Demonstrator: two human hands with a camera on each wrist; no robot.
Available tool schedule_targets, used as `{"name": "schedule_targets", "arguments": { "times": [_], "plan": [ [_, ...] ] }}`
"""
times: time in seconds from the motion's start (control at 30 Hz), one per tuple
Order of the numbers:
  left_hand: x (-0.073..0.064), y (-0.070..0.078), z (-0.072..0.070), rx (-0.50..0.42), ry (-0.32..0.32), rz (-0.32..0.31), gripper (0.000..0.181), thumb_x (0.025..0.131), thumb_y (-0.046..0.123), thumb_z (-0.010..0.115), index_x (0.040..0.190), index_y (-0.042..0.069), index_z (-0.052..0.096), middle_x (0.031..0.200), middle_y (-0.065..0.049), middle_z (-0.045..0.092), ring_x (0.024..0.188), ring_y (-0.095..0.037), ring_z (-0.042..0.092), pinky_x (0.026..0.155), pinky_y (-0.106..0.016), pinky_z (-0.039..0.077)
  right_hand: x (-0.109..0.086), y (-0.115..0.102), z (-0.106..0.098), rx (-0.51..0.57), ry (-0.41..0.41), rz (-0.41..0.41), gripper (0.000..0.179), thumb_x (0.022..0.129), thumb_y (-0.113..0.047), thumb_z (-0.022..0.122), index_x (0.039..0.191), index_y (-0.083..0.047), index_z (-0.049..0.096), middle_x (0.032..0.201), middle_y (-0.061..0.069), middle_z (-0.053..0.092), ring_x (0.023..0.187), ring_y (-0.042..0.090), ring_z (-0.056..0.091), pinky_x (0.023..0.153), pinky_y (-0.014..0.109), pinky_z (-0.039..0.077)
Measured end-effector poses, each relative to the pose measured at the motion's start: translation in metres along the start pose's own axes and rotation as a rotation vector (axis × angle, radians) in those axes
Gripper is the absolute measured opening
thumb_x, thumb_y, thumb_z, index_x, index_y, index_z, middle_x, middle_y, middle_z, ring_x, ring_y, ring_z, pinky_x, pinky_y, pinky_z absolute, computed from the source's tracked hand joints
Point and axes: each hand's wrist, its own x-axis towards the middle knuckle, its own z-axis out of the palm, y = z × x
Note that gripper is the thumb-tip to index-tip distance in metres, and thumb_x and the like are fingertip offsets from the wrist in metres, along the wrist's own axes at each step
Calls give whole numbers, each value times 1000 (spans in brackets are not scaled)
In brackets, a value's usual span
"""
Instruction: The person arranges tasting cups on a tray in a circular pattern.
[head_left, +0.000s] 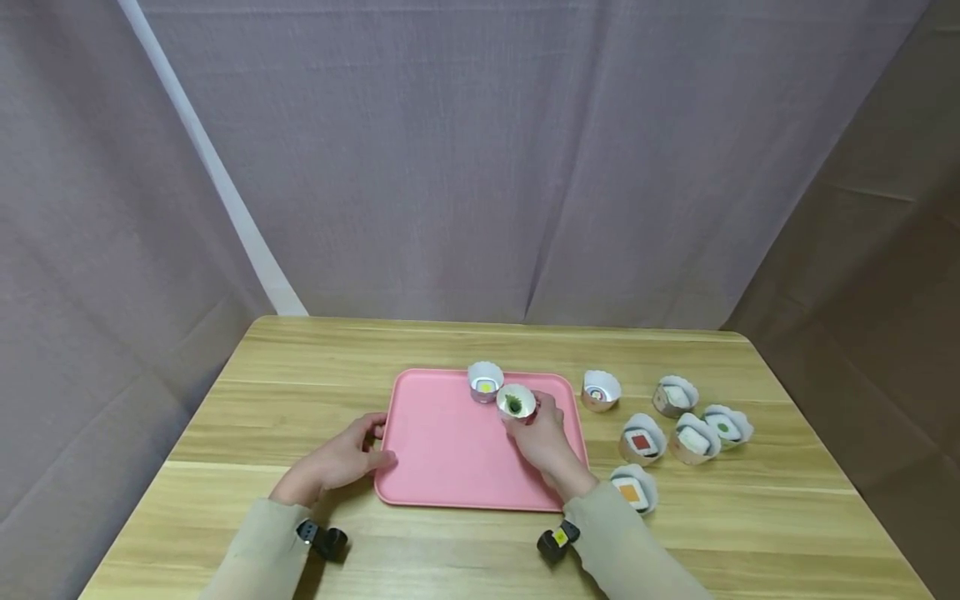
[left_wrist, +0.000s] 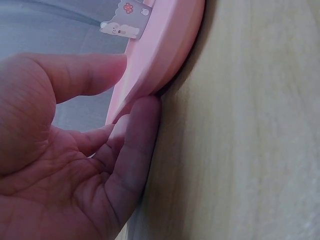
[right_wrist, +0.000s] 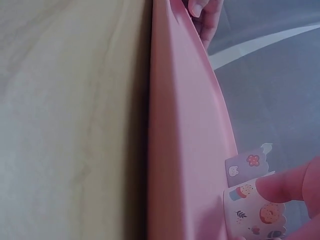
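Note:
My right hand (head_left: 542,437) holds a white paper baking cup (head_left: 516,403) by its sides, over the upper right part of the pink tray (head_left: 457,467). Something dark green shows inside that cup, and its outer wall (right_wrist: 250,210) carries doughnut and cupcake prints. Just behind it on the tray stands a lilac baking cup (head_left: 486,382) with a yellow-marked piece in it. At the tray's left edge, my left hand (head_left: 341,457) grips the rim, thumb on the upper side and curled fingers against the outside.
Right of the tray, several more paper cups stand on the wooden table (head_left: 750,517): one with a round-marked piece (head_left: 600,392), one with a red-marked piece (head_left: 642,440), one with an orange-marked piece (head_left: 633,489). Grey curtains (head_left: 420,167) hang behind the table.

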Motion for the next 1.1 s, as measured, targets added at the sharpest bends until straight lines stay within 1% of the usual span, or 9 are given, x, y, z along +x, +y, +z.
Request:
{"name": "schedule_targets", "arguments": {
  "times": [0.17,0.27,0.43,0.63,0.83,0.97,1.0,1.1],
  "plan": [
    [1,1,1,-31,13,-11,66,87,14,69,143,2,38,118,-13,47,103,-25,48,87,-36,42,4,0,1,6,16,-3,61,86,-9,70,135,2,37,126,23,42,114,31,44,98,47,37],
    [2,1,2,-34,15,-13,66,87,14,69,143,3,38,118,-12,47,103,-25,47,87,-36,41,6,0,1,9,13,0,60,86,-9,70,135,2,38,128,23,44,117,32,45,99,47,37],
    [2,2,2,-31,15,-10,65,87,14,69,142,3,39,117,-12,47,103,-26,46,87,-37,41,6,0,0,0,-6,21,61,88,-12,68,138,2,34,135,26,37,125,36,40,103,50,33],
    [1,2,2,-39,18,-6,64,86,13,69,141,2,39,117,-13,47,102,-25,47,85,-36,42,6,1,0,-2,-21,29,63,89,-13,68,139,1,33,135,26,33,124,36,38,102,50,34],
    [-1,4,1,-39,5,7,64,87,13,69,142,1,39,118,-14,46,102,-26,47,85,-35,42,4,0,-1,-19,-49,47,63,90,-14,66,140,0,31,135,24,31,128,38,35,105,53,31],
    [-1,4,1,-25,10,-2,64,88,14,69,143,2,38,119,-12,46,103,-26,47,87,-36,41,4,0,-1,-24,-47,54,63,91,-15,66,141,-1,30,135,23,31,128,37,34,104,53,30],
    [-2,4,1,-17,3,0,64,88,15,68,143,1,37,119,-13,46,104,-26,46,87,-36,41,4,0,-1,-25,-45,55,63,91,-15,66,141,-2,30,135,23,30,128,37,34,104,53,30],
    [-3,4,1,-13,3,-3,64,88,15,67,143,1,37,119,-12,45,104,-26,46,87,-35,41,2,-1,-1,-22,-33,51,65,90,-15,68,141,-2,30,135,24,31,126,37,36,103,52,33]
  ]
}}
